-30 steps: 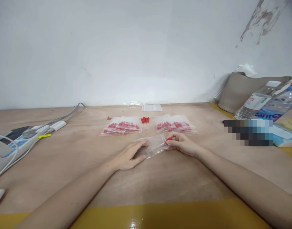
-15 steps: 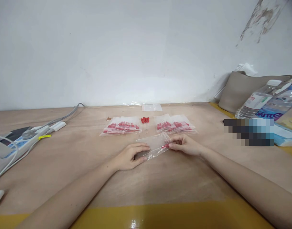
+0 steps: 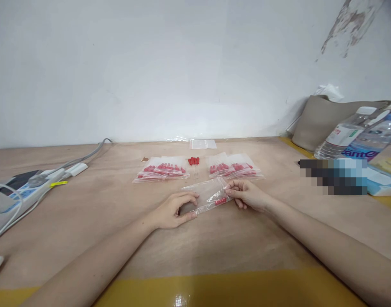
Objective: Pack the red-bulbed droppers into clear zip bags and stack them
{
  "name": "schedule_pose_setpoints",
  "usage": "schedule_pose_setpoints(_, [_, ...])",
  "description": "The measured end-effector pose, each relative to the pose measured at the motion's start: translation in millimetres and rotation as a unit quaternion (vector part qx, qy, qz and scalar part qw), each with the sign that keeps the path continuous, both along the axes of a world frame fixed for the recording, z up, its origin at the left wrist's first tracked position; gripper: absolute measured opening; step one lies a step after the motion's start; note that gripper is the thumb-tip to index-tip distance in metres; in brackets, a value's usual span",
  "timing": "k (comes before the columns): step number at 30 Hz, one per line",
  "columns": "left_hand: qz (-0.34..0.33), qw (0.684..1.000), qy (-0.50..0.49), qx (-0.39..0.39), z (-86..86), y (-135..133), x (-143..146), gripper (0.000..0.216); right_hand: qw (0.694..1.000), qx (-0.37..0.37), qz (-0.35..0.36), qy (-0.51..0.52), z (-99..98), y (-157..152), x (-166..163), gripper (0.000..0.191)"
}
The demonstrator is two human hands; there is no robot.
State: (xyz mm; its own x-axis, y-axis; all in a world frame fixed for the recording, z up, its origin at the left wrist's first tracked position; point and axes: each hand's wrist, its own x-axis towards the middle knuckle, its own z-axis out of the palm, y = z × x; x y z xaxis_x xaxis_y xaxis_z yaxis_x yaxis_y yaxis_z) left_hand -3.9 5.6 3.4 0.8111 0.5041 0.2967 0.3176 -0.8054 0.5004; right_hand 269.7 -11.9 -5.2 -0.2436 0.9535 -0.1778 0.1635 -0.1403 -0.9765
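A clear zip-lock bag (image 3: 203,197) lies slanted on the table between my hands, with several red-bulbed droppers (image 3: 220,201) inside near its zip end. At that end, my right hand (image 3: 248,194) pinches the bag's edge between thumb and index finger. The curved fingers and thumb of my left hand (image 3: 178,209) hold the bag's other end, with a gap between the fingertips. Just beyond the bag, several loose droppers (image 3: 194,162) with red bulbs and thin clear stems lie side by side.
Filled bags (image 3: 163,167) overlap at left, more filled bags (image 3: 234,166) at right. A flat bag (image 3: 203,144) lies by the wall. A power strip (image 3: 32,187) with cables stands left; a water bottle (image 3: 342,134) and a grey-brown bag (image 3: 320,119) stand right.
My right fingers have moved up along the bag's zip end, off the red bulbs. The bulbs now show inside the bag. My left hand has hardly moved.
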Motion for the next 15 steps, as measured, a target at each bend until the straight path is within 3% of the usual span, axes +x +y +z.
schedule_pose_setpoints(4, [0.001,1.0,0.0,-0.002,-1.1,2,-1,0.022,0.997,-0.026,0.059,0.039,5.4,1,7,0.037])
schedule_pose_setpoints(7, [0.003,1.0,0.005,-0.013,-2.4,4,-2,0.021,0.991,-0.04,0.126,-0.001,16.6,4,14,0.044])
schedule_pose_setpoints(10, [0.001,1.0,0.016,-0.008,-3.4,4,-2,0.024,0.99,0.054,0.038,-0.127,29.0,17,13,0.031])
schedule_pose_setpoints(13, [-0.001,1.0,0.024,0.002,-3.6,3,-1,0.025,0.942,0.203,-0.085,-0.253,38.0,43,-2,0.012])
schedule_pose_setpoints(15, [-0.004,1.0,0.024,0.007,-3.6,2,-1,0.026,0.916,0.232,-0.097,-0.311,41.1,65,-20,0.006])
